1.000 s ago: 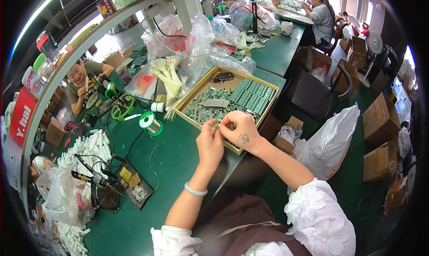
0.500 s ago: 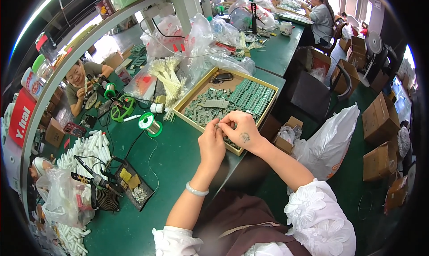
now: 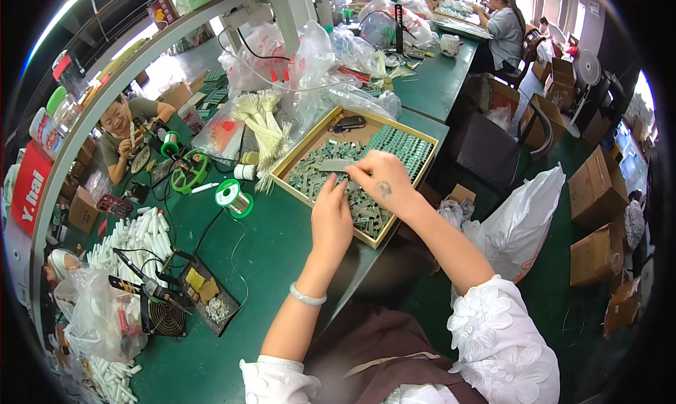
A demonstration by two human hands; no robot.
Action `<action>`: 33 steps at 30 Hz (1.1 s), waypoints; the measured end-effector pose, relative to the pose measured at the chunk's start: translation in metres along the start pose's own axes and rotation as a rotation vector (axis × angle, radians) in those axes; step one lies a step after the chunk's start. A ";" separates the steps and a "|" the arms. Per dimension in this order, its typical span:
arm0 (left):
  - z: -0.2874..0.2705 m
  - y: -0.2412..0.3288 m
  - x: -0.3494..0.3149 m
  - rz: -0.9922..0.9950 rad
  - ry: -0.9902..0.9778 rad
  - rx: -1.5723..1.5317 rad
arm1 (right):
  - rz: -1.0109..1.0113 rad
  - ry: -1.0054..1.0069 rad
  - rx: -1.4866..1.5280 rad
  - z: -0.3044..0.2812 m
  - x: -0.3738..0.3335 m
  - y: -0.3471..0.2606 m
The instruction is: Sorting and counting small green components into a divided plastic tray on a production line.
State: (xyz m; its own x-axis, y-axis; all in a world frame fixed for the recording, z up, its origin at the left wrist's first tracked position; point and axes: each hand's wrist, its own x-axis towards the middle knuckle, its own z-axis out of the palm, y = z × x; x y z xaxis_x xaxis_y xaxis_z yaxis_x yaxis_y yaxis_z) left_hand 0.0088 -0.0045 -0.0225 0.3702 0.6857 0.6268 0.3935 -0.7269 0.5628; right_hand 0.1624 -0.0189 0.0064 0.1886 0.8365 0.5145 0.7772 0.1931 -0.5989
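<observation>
A shallow yellow-edged tray (image 3: 287,186) holds many small green-grey circuit board pieces (image 3: 308,173). At its right side, green boards (image 3: 396,146) stand in close rows. My right hand (image 3: 389,183) is over the tray, its thumb and forefinger closed at the right end of a pale grey strip (image 3: 334,164). Whether they grip the strip or some smaller piece is hidden. Over the tray's near edge is my left hand (image 3: 332,217), with fingers stretched upward and the thumb slightly apart. I make out nothing in it. A black object (image 3: 349,123) lies in the tray's far corner.
Left of the tray are a solder spool (image 3: 233,198), a bundle of pale wires (image 3: 264,128) and a white roll (image 3: 244,172). Farther left lie white tubes (image 3: 144,238) and a soldering stand (image 3: 211,295). A co-worker (image 3: 125,133) sits across the bench; a chair (image 3: 486,150) stands right.
My hands have come apart. The right has moved up to the grey strip, its fingers no longer meeting the left's; my left hand has stayed near the tray's front edge, its fingers straighter.
</observation>
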 end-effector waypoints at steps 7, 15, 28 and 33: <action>-0.007 -0.008 0.005 -0.099 0.048 -0.058 | 0.003 -0.085 -0.339 0.030 0.020 0.030; -0.020 -0.033 0.021 -0.184 0.126 -0.032 | 0.065 -0.051 0.208 0.021 0.016 0.021; -0.027 -0.004 0.018 -0.505 -0.003 -0.448 | 0.129 -0.037 0.447 0.007 -0.016 -0.024; -0.024 -0.007 0.009 -0.477 0.029 -0.310 | 0.099 -0.002 0.414 0.011 -0.018 -0.026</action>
State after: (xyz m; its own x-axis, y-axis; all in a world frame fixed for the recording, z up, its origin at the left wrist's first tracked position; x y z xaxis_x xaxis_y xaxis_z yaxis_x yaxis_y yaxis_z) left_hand -0.0110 0.0063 -0.0077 0.1869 0.9426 0.2766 0.2439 -0.3173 0.9164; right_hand 0.1323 -0.0338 0.0061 0.2486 0.8625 0.4408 0.4487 0.3008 -0.8415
